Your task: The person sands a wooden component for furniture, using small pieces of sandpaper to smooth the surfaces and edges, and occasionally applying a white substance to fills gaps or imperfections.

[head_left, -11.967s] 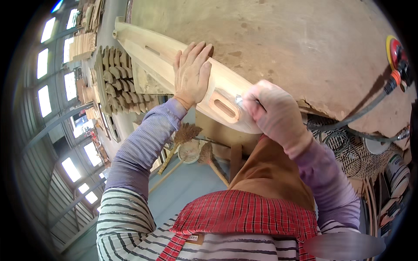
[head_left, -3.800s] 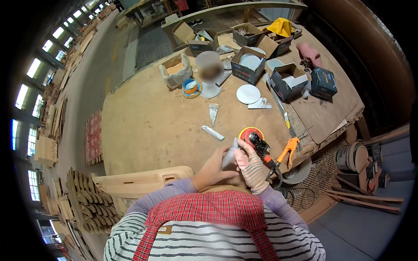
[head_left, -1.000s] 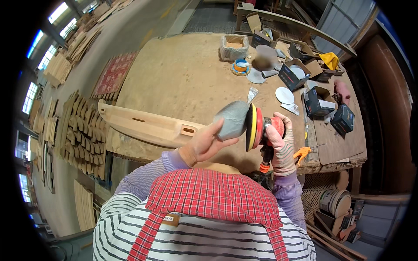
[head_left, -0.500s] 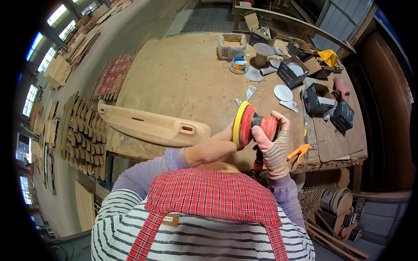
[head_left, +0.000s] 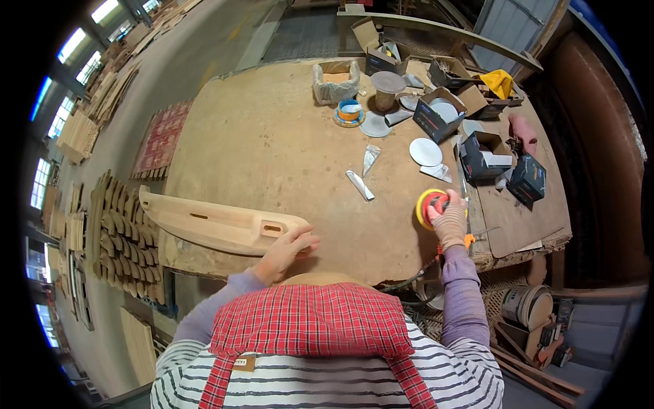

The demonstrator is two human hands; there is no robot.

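A pale, long wooden piece (head_left: 228, 223) with slots and a rounded end lies on the left of the workbench (head_left: 272, 143). My bare left hand (head_left: 291, 248) is at its right end, fingers stretched out and holding nothing; whether they touch the wood I cannot tell. On the right, my gloved right hand (head_left: 452, 219) is wrapped over a red orbital sander (head_left: 432, 206) with a yellow pad rim. The sander is low over the bench, its hose (head_left: 419, 270) trailing toward the front edge. An orange air blow gun (head_left: 470, 240) lies partly hidden beside my right hand.
White sanding discs (head_left: 426, 152) and folded abrasive pieces (head_left: 360, 185) lie mid-bench. Dark open boxes (head_left: 485, 160) crowd the right, near a blue tape roll (head_left: 349, 109) and a plastic-lined bin (head_left: 336, 82). Curved wooden parts (head_left: 126, 238) are stacked off the left side.
My right hand has carried the sander right and down toward the bench. My left hand has come off the sander pad and moved left to the wooden piece's end.
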